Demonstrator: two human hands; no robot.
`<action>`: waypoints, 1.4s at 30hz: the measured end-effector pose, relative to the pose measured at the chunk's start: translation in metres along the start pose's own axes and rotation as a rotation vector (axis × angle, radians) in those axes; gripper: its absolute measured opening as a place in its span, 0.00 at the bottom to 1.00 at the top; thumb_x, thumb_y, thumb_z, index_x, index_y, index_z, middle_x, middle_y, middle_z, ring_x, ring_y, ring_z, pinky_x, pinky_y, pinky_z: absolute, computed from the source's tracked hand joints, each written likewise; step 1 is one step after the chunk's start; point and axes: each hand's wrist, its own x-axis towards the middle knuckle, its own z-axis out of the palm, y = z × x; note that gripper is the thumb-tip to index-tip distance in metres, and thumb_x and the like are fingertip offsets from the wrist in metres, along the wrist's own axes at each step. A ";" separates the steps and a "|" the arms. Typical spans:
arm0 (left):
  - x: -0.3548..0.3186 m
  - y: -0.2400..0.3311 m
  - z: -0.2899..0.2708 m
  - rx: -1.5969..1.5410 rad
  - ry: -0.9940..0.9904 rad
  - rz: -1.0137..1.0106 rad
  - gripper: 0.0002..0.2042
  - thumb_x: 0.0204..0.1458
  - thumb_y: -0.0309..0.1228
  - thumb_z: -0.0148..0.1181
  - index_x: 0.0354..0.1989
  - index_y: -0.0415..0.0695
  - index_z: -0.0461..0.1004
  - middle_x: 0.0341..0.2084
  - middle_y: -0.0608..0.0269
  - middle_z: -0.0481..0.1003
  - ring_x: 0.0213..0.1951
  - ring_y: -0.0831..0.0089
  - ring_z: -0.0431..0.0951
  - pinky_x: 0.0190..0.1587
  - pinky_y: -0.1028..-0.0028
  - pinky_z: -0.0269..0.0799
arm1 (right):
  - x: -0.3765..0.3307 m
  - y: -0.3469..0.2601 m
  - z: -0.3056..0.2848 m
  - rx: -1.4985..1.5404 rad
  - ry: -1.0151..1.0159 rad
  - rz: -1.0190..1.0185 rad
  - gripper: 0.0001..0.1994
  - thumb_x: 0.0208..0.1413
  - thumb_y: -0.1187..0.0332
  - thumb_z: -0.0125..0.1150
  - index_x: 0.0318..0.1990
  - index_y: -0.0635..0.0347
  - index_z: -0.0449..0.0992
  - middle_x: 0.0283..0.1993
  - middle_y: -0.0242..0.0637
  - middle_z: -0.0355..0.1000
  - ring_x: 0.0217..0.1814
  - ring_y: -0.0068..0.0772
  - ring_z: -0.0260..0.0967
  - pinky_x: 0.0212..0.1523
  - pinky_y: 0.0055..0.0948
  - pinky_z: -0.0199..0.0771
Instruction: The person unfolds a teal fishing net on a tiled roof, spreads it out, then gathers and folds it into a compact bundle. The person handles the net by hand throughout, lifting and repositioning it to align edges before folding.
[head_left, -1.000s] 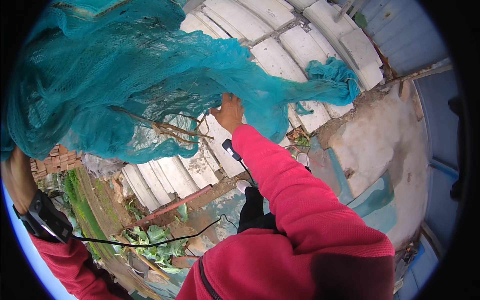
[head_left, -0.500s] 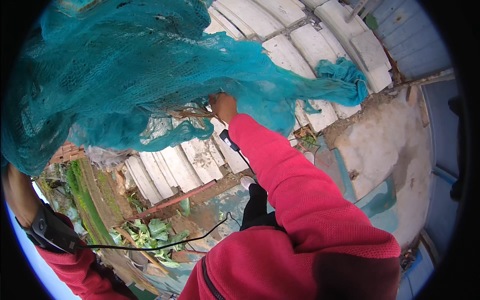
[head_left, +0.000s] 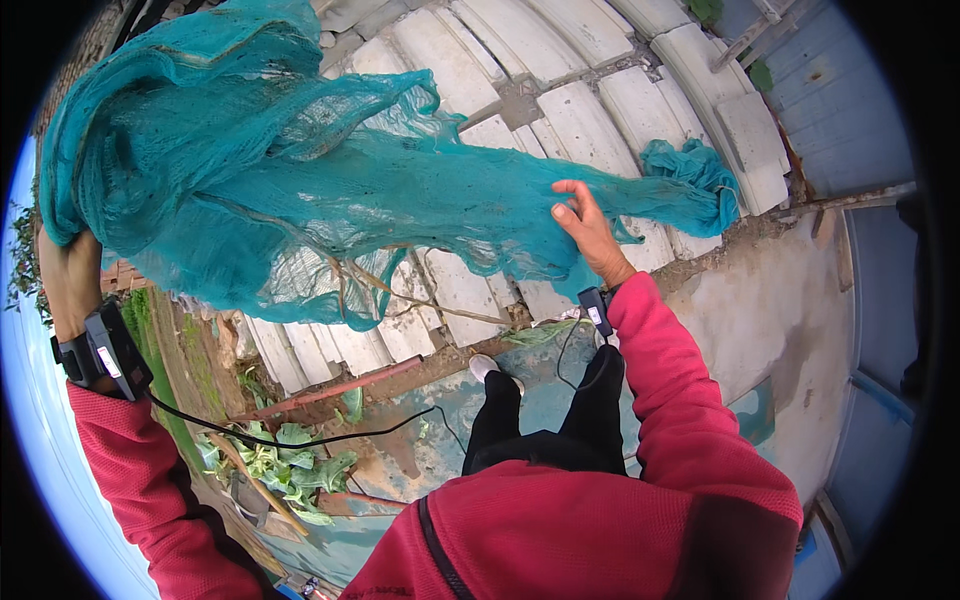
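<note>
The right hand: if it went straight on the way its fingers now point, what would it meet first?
The right hand would probably meet the blue-green net first, toward the picture's upper left. Depth is unclear: it may already touch the net.

A teal net (head_left: 400, 200) stretches over white slabs (head_left: 585, 120), wide at its left and gathered into a bundle at its right end. The left hand (head_left: 80, 258) is at the net's lower left edge, its fingers hidden by the folds, while the right hand (head_left: 590, 230), thumb and fingers parted, is over the net's narrowing right part, contact unclear. A thin stalk (head_left: 438, 304) pokes out below the net's middle, with a red bar (head_left: 335, 392), leaves (head_left: 290, 465) and a shoe (head_left: 483, 368) farther below the net.
</note>
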 end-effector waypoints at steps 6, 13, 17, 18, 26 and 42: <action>-0.028 0.001 -0.015 -0.045 0.026 0.005 0.21 0.53 0.39 0.60 0.51 0.40 0.72 0.45 0.53 0.76 0.46 0.63 0.75 0.50 0.68 0.67 | 0.058 -0.056 0.016 -0.806 -0.373 -0.059 0.50 0.39 0.65 0.72 0.70 0.49 0.46 0.58 0.55 0.64 0.58 0.55 0.64 0.60 0.40 0.62; -0.073 -0.029 -0.026 -0.284 -0.014 0.004 0.21 0.50 0.34 0.64 0.51 0.38 0.72 0.48 0.55 0.75 0.48 0.68 0.75 0.50 0.71 0.69 | 0.129 -0.052 0.097 -0.113 -0.441 -0.101 0.28 0.50 0.72 0.63 0.60 0.57 0.64 0.47 0.42 0.74 0.48 0.32 0.70 0.53 0.29 0.67; -0.104 -0.113 0.043 -0.838 -0.149 -0.412 0.14 0.56 0.35 0.56 0.46 0.42 0.72 0.40 0.60 0.77 0.42 0.72 0.76 0.45 0.67 0.73 | 0.141 -0.088 0.061 0.036 -0.252 -0.010 0.07 0.55 0.73 0.56 0.41 0.61 0.75 0.34 0.29 0.73 0.34 0.20 0.68 0.37 0.21 0.70; -0.126 -0.128 0.073 -1.146 -0.156 -0.641 0.13 0.58 0.38 0.53 0.46 0.44 0.72 0.40 0.61 0.77 0.41 0.71 0.77 0.43 0.65 0.74 | 0.143 -0.103 0.042 0.067 -0.137 0.021 0.07 0.56 0.74 0.54 0.41 0.60 0.75 0.34 0.30 0.74 0.34 0.19 0.68 0.38 0.20 0.70; -0.288 -0.044 0.301 -1.148 -0.351 -1.834 0.24 0.56 0.47 0.54 0.56 0.45 0.65 0.50 0.55 0.69 0.47 0.56 0.72 0.44 0.47 0.71 | 0.120 -0.194 -0.020 -0.308 -0.121 -0.266 0.10 0.56 0.72 0.54 0.44 0.62 0.75 0.38 0.27 0.73 0.38 0.17 0.66 0.41 0.18 0.67; -0.285 0.241 0.401 -1.026 -0.706 -0.549 0.30 0.47 0.36 0.64 0.59 0.39 0.63 0.55 0.40 0.66 0.57 0.50 0.67 0.59 0.62 0.63 | 0.050 -0.239 -0.105 -0.478 -0.051 -0.203 0.09 0.57 0.74 0.55 0.45 0.60 0.76 0.39 0.26 0.72 0.40 0.15 0.65 0.44 0.17 0.66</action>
